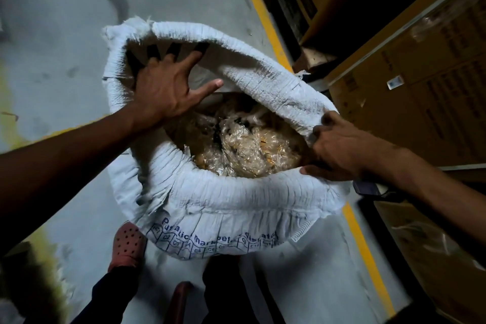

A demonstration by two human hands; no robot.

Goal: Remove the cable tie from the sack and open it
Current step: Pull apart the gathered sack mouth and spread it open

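Gripping one sack (223,200), the right hand (339,147) clutches its rim; the left hand (168,89) splays wide inside.

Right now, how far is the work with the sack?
Done: the sack mouth is wide open, its rim rolled down, plastic-wrapped contents showing; no cable tie is visible. In hand: the left hand presses the far inner wall, the right hand grips the rim. Left: little, perhaps more spreading.
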